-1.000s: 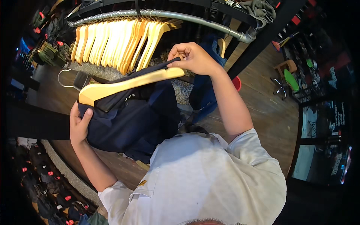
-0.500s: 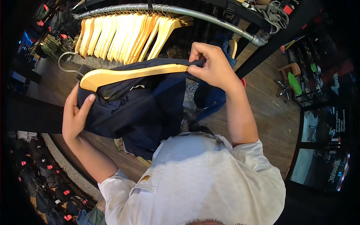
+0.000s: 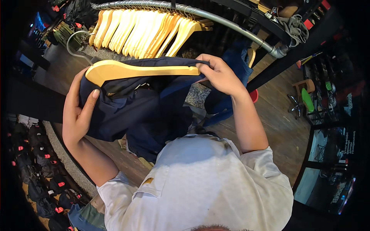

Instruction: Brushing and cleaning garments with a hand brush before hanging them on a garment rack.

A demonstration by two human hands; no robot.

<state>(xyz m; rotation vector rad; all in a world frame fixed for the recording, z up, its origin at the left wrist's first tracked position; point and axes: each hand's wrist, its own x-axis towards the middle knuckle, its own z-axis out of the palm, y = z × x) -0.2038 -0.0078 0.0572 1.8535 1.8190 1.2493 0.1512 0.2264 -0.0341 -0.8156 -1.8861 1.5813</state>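
Your right hand point(image 3: 220, 75) has shifted outward over the last second, reaching the right end of the wooden hanger point(image 3: 148, 71). There its thumb and fingers pinch the navy garment point(image 3: 144, 111) at the hanger's tip. Your left hand point(image 3: 78, 113) grips the garment's left edge, thumb on the near side, just below the hanger's hooked end. Far side, a row of hangers point(image 3: 140, 32) lines the metal rail point(image 3: 225, 27); blue denim point(image 3: 233, 59) hangs close beyond your right hand. Bare floor point(image 3: 281, 127) opens farther right.
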